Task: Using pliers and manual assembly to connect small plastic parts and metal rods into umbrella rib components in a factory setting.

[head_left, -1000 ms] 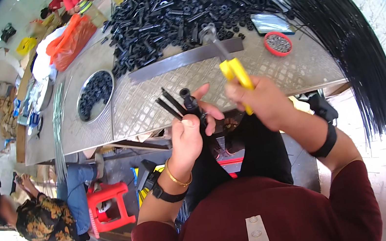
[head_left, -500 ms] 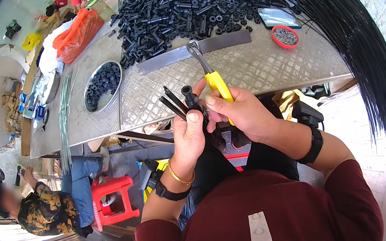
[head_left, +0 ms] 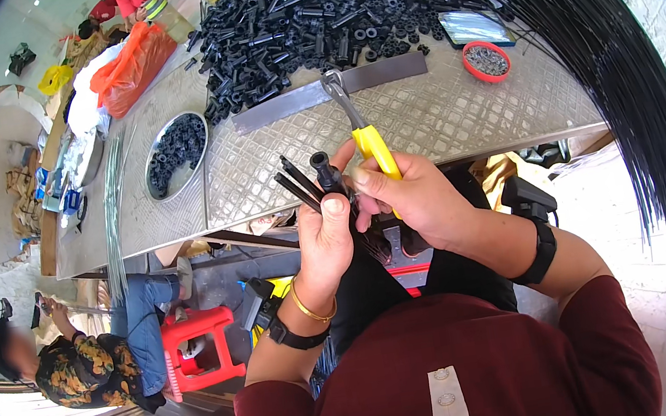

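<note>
My left hand (head_left: pixel 325 233) is closed round a black plastic tube fitting (head_left: pixel 324 170) and a few thin black rods (head_left: pixel 296 181), its thumb pressed over them. The fitting's round open end points up and away from me. My right hand (head_left: pixel 412 197) grips yellow-handled pliers (head_left: pixel 376 152) whose metal jaws reach out over the table. Its fingers meet the left hand's beside the fitting, and the lower ends of the rods and the fitting are hidden behind my hands.
Black plastic parts (head_left: pixel 307 20) heap at the table's back, behind a flat metal bar (head_left: pixel 285 106). A metal bowl (head_left: pixel 207 128) of small black rings stands left; a red bowl (head_left: pixel 507 69) of small metal pieces and long black rods (head_left: pixel 611 67) lie right. A person (head_left: pixel 86 362) sits left near a red stool (head_left: pixel 218 330).
Both hands keep the same grip and the pliers stay at nearly the same place. The view has shifted slightly, and the seated person's hand has moved a little.
</note>
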### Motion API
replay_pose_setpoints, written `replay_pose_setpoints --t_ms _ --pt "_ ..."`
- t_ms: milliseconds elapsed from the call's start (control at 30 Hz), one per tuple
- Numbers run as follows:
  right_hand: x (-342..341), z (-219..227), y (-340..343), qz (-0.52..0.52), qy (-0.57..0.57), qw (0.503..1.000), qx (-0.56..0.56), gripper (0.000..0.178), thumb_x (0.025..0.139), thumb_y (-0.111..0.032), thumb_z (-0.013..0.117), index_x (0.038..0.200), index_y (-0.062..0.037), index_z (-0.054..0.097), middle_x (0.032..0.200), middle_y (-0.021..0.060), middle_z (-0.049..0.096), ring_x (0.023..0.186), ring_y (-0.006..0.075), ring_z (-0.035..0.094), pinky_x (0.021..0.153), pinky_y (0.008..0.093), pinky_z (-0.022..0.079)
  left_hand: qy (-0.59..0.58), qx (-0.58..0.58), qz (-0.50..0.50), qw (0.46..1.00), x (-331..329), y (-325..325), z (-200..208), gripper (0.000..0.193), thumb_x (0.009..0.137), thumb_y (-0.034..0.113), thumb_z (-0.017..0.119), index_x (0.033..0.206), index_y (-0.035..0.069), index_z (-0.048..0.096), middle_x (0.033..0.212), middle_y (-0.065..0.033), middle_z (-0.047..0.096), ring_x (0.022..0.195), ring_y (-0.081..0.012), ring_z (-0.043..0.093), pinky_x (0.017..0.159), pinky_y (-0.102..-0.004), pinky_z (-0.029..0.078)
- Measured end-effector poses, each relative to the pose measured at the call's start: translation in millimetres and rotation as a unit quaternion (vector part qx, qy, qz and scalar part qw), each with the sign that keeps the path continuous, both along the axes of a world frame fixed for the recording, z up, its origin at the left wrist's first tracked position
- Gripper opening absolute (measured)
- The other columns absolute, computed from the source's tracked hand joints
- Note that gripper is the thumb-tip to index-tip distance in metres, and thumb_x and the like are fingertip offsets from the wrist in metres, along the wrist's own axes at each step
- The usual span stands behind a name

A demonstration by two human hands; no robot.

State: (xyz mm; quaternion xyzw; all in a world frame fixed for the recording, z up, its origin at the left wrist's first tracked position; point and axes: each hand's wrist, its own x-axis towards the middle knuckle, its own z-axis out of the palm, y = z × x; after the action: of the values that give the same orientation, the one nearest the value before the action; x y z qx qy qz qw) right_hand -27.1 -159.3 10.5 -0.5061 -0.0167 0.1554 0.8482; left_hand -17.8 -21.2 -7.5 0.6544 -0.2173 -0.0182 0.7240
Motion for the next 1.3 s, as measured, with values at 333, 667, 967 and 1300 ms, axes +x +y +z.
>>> replay_pose_setpoints --t_ms 333,667,967,1300 --pt "-1 -2 -1 -0.012 -0.012 1.000 0.009 0.023 0.091 -0.023 0.055 0.080 -0.0038 0.052 0.067 0.0021 0.053 0.060 0.0112 0.054 0.059 0.0258 0.046 0.032 -0.046 -0.033 0.998 0 -1 -2 0.081 0.086 0.058 0.047 0.132 -0.008 0.035 0.073 0.0007 0.051 0.063 -0.0066 0.049 0.052 -0.0182 0.037" --pt "-6 -7 -4 -0.010 -0.055 0.998 -0.028 0.022 0.091 -0.022 0.055 0.084 -0.0018 0.053 0.069 0.0028 0.055 0.064 0.0113 0.056 0.063 0.0256 0.045 0.010 -0.006 0.020 1.000 -5 -5 2 0.080 0.088 0.061 0.039 0.129 -0.008 0.040 0.074 -0.0016 0.054 0.061 -0.0068 0.048 0.052 -0.0200 0.037" --pt "-4 -13 -6 -0.049 -0.175 0.977 -0.109 0.020 0.093 -0.015 0.050 0.081 0.0005 0.055 0.070 0.0050 0.056 0.060 0.0125 0.056 0.062 0.0256 0.046 -0.002 -0.012 -0.012 1.000 -6 -6 0 0.075 0.089 0.054 0.046 0.129 -0.008 0.038 0.073 -0.0010 0.051 0.062 -0.0063 0.047 0.052 -0.0191 0.038" --pt "-2 -2 -12 0.015 -0.091 0.996 -0.009 0.017 0.094 -0.015 0.047 0.088 0.0005 0.053 0.064 0.0023 0.050 0.060 0.0119 0.054 0.061 0.0276 0.050 0.013 -0.021 -0.027 0.999 -2 -5 -2 0.079 0.088 0.057 0.045 0.129 -0.009 0.039 0.069 -0.0003 0.050 0.057 -0.0058 0.045 0.050 -0.0192 0.036"
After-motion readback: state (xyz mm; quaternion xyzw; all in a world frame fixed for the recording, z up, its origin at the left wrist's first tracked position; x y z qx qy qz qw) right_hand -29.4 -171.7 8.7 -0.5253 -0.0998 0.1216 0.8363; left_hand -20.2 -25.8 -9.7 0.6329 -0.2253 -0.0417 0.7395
